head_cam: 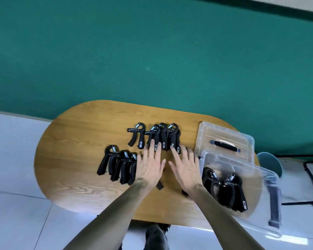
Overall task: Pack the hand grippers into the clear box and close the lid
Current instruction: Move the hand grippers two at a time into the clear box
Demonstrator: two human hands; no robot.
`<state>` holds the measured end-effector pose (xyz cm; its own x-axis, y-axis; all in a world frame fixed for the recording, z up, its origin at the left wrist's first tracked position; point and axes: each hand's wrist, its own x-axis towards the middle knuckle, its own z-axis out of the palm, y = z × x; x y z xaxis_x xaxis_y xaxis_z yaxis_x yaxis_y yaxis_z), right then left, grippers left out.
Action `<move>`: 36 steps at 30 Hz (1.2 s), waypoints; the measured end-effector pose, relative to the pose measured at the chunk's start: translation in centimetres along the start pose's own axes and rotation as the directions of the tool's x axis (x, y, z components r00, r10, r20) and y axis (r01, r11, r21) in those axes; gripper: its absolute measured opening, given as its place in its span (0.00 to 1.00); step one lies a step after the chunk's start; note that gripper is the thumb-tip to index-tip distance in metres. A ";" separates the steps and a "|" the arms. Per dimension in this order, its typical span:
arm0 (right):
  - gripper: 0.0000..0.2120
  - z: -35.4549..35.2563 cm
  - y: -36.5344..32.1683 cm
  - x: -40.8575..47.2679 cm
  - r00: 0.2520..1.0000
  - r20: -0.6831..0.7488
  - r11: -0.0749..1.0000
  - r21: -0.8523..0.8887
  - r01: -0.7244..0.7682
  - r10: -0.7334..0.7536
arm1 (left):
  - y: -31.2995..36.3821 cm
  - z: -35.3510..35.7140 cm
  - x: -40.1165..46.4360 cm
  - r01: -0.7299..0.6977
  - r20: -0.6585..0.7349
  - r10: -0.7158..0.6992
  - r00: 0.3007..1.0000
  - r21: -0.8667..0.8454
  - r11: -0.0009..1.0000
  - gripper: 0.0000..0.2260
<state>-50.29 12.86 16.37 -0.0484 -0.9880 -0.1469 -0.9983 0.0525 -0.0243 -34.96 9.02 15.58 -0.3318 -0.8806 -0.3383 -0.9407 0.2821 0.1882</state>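
- Oval wooden table [76, 141] seen from above, green wall behind it, pale floor around.
- Far row of black grippers [159, 136] sits mid-table, bunched side by side with springs pointing away; one on the left end stands a bit apart from the others.
- Near row [117, 166] is left of the left hand, another tight bunch, springs also pointing away.
- Left hand [149, 166] is flat with fingers straight and spread, fingertips touching the bottom ends of the far row. Its edge is right against the near row too.
- Right hand [187, 166] same deal, fingers straight and fanned out, tips reaching the right end of the far row (not holding anything, as far as I can see).
- Clear box [260, 179] is at the right end of the table, hanging over the edge a bit, with a few grippers already inside.
- Lid [224, 134] lies flat on the table just behind the box, dark handle up, so box is still open.
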 end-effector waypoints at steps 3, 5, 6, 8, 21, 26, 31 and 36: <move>0.25 0.0 -5.0 1.6 1.000 0.029 1.000 0.029 0.010 -0.011 | -5.1 -0.5 -0.8 0.054 0.035 -0.053 0.998 -0.047 0.997 0.29; 0.25 0.0 -8.0 2.6 0.999 0.035 0.999 0.038 0.005 -0.006 | -8.3 -0.5 -1.3 0.082 0.057 -0.078 0.995 -0.079 0.993 0.29; 0.25 -0.1 -9.1 3.0 0.999 0.033 0.999 0.039 0.002 -0.004 | -9.5 -0.6 -1.5 0.093 0.067 -0.088 0.994 -0.082 0.992 0.29; 0.24 -0.1 -11.5 4.1 0.999 0.031 0.999 0.033 0.012 -0.013 | -12.1 -0.7 -1.4 0.116 0.086 -0.108 0.990 -0.094 0.989 0.29; 0.24 7.1 -18.0 10.3 0.994 0.106 0.994 0.109 -0.003 -0.008 | -20.8 5.2 0.8 0.142 0.187 -0.130 0.974 -0.055 0.988 0.31; 0.25 11.2 -18.6 13.8 0.992 0.123 0.986 0.159 -0.047 0.028 | -21.9 10.5 2.0 0.131 0.207 -0.115 0.972 -0.065 0.989 0.31; 0.29 14.9 -18.1 17.3 0.989 0.139 0.980 0.179 -0.082 0.057 | -22.7 14.1 3.5 0.123 0.101 -0.107 0.989 -0.178 0.976 0.31; 0.30 16.7 -18.4 19.3 0.988 0.102 0.976 0.172 -0.135 0.119 | -22.9 15.1 3.7 0.124 -0.006 -0.129 0.992 -0.248 0.961 0.29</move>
<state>-32.32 -4.78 -2.55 -0.1632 -0.9546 -0.2491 -0.9621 0.2099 -0.1742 -15.71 5.03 -3.93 -0.2069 -0.9119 -0.3544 -0.9276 0.0676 0.3675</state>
